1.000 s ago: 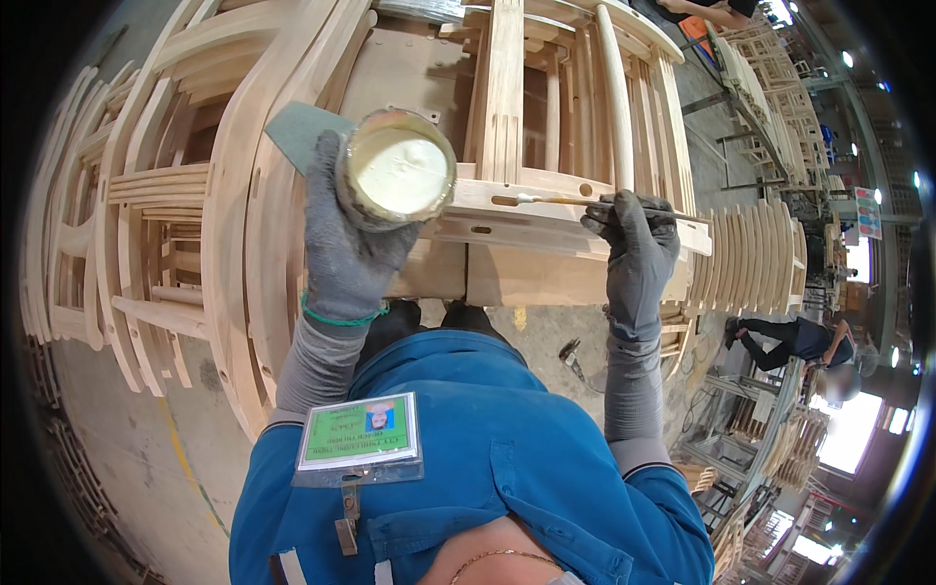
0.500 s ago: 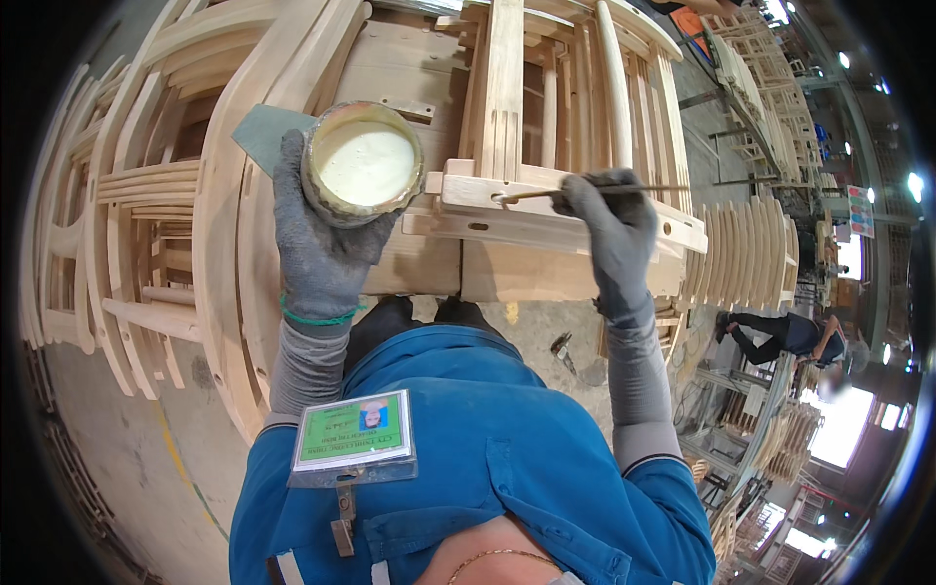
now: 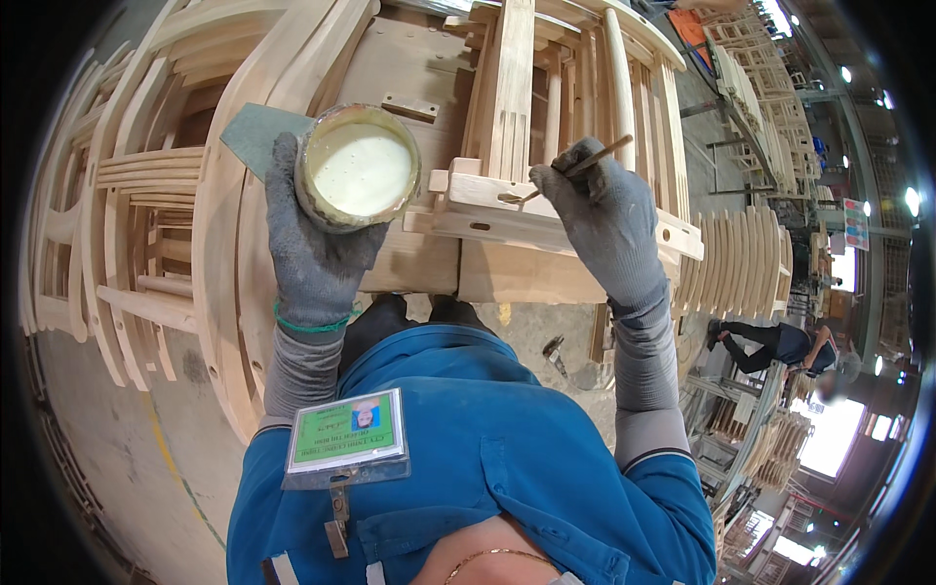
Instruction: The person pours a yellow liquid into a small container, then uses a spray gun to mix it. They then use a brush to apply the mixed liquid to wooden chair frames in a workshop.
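Note:
My gloved left hand (image 3: 317,239) is wrapped round a round pot (image 3: 409,200) with a crusted rim. Creamy white glue-like liquid (image 3: 361,168) fills much of it. A flat grey-green piece (image 3: 255,135) juts out beside the pot, past my left fingers. My gloved right hand (image 3: 606,216) pinches a thin wooden stick (image 3: 609,153). The stick's tip is at a slot near the left end of a pale wooden rail (image 3: 565,210). That rail lies across the front of a slatted wooden frame (image 3: 512,97). Another oval slot shows on the rail's nearer face.
Curved wooden frames (image 3: 234,195) are stacked close on my left. A small wooden block (image 3: 409,107) lies on the worktop (image 3: 414,68) beyond the pot. Curved slats (image 3: 736,258) stand to the right. A person (image 3: 780,346) is farther off, and a tool (image 3: 554,356) lies on the floor.
My right hand has turned and tilted the stick more steeply, its upper end now pointing up and right. The stick's tip stays by the rail's left slot. The pot has barely shifted.

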{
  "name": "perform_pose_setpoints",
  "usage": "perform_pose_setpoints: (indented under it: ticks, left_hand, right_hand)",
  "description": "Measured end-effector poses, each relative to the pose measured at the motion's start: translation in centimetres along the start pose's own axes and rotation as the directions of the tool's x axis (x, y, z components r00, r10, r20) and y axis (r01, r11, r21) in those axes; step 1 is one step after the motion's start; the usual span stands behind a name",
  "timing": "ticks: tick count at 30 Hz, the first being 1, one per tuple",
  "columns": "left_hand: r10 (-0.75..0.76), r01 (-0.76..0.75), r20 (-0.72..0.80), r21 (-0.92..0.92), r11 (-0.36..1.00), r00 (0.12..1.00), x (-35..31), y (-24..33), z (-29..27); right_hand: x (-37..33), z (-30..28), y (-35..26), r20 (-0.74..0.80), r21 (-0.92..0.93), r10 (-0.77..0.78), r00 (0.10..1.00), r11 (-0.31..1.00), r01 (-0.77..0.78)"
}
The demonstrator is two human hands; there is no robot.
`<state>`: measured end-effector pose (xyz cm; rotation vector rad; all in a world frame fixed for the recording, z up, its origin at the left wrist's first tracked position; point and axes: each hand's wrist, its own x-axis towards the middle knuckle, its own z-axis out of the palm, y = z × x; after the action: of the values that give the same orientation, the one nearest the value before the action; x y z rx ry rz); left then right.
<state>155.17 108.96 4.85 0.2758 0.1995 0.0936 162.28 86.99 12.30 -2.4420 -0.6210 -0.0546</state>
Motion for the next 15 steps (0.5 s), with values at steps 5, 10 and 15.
perform_pose_setpoints:
  ticks: [5,10,15]
  left_hand:
    - [-0.017,0.018,-0.037,0.039,0.999,0.999,-0.3,-0.5,0.5]
    - [-0.026,0.029,-0.064,0.04,0.999,0.998,-0.5,-0.4,0.6]
    - [-0.032,0.032,-0.017,0.019,0.999,0.999,-0.5,-1.4,0.8]
  right_hand:
    - [0.7,0.7,-0.6,0.052,0.003,-0.081,0.995,0.997,0.081]
    - [0.4,-0.8,0.8,0.057,0.081,0.009,0.998,0.997,-0.013]
    - [0.5,-0.2,-0.6,0.055,0.054,-0.067,0.996,0.996,0.064]
